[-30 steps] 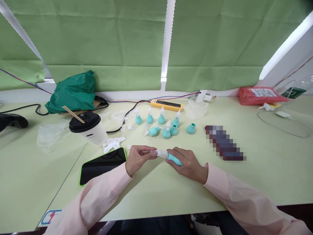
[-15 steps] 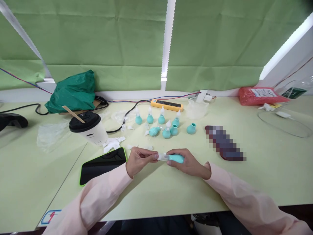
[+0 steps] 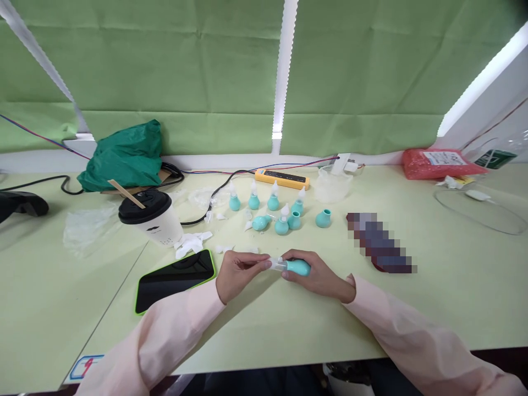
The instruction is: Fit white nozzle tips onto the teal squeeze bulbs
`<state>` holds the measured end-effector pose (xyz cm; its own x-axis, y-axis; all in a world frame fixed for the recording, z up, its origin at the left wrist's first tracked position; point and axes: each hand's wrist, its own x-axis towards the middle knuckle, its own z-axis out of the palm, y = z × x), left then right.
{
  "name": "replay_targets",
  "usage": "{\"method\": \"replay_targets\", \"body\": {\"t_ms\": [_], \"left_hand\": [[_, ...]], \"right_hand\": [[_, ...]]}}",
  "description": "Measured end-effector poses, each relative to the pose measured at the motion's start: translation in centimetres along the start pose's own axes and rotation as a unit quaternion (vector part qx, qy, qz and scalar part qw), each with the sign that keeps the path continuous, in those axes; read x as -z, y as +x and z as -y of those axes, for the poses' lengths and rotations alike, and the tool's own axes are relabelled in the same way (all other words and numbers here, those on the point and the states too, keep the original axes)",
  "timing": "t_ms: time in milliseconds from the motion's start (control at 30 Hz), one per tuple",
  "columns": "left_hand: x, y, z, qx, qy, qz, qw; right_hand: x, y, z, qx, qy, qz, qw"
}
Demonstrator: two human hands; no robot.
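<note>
Both of my hands meet over the near middle of the table, holding one nasal aspirator. My right hand (image 3: 317, 273) is closed around its teal rubber bulb (image 3: 298, 268). With thumb and fingers, my left hand (image 3: 241, 271) pinches the clear nozzle (image 3: 277, 264) at the other end; the nozzle's outer tip is hidden by the fingers. Beyond my hands stand several teal aspirators with clear tips, such as one aspirator (image 3: 273, 201). Another aspirator (image 3: 260, 223) lies on its side. An open-topped bulb (image 3: 323, 219) and a second open bulb (image 3: 294, 220) have no nozzle. Small white tips (image 3: 225, 249) lie nearby.
On the left are a black-lidded paper cup (image 3: 150, 217), crumpled tissue (image 3: 193, 243), a phone (image 3: 175, 280) and a green bag (image 3: 124, 157). A yellow power strip (image 3: 282, 179) lies behind the aspirators. To the right are a pixelated dark-red object (image 3: 379, 242) and a pink package (image 3: 441, 164).
My left fingers have shifted slightly right along the nozzle, toward the bulb. My right hand keeps its hold on the bulb, almost in place.
</note>
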<state>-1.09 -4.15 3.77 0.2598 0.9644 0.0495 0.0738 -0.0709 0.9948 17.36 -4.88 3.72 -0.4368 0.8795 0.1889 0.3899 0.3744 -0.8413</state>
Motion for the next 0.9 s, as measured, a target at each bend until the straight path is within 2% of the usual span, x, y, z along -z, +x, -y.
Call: {"method": "replay_targets", "body": {"t_ms": [100, 167, 233, 300, 400, 500, 567, 633, 767, 900], "left_hand": [[1.2, 0.6, -1.1, -0.074, 0.051, 0.000, 0.996], [2.7, 1.3, -1.6, -0.113, 0.102, -0.041, 0.988], [4.6, 2.1, -1.7, -0.122, 0.207, -0.081, 0.967], [6.3, 2.8, -1.5, -0.106, 0.349, -0.076, 0.928], [7.8, 3.5, -1.0, -0.080, 0.514, -0.010, 0.854], [8.1, 3.6, -0.5, -0.054, 0.594, 0.033, 0.802], [8.0, 3.5, -0.3, -0.035, 0.622, 0.044, 0.781], [7.7, 3.5, -0.2, -0.021, 0.630, 0.057, 0.775], [7.1, 3.5, -0.2, -0.024, 0.609, 0.090, 0.788], [6.6, 3.8, 0.0, -0.043, 0.576, 0.071, 0.814]], "right_hand": [[1.3, 0.5, -0.4, 0.014, -0.029, -0.040, 0.999], [2.4, 0.9, -1.1, 0.010, -0.038, -0.100, 0.994], [3.5, 1.3, -2.1, -0.004, -0.055, -0.173, 0.983], [4.5, 1.6, -3.1, -0.022, -0.095, -0.237, 0.967], [5.4, 1.9, -4.3, -0.045, -0.131, -0.288, 0.948], [5.6, 2.0, -4.9, -0.061, -0.111, -0.306, 0.943], [5.5, 2.1, -5.0, -0.079, -0.101, -0.310, 0.942], [5.4, 2.0, -5.0, -0.098, -0.100, -0.302, 0.943], [5.4, 2.0, -5.0, -0.107, -0.105, -0.296, 0.943], [5.5, 2.0, -5.2, -0.116, -0.133, -0.308, 0.935]]}}
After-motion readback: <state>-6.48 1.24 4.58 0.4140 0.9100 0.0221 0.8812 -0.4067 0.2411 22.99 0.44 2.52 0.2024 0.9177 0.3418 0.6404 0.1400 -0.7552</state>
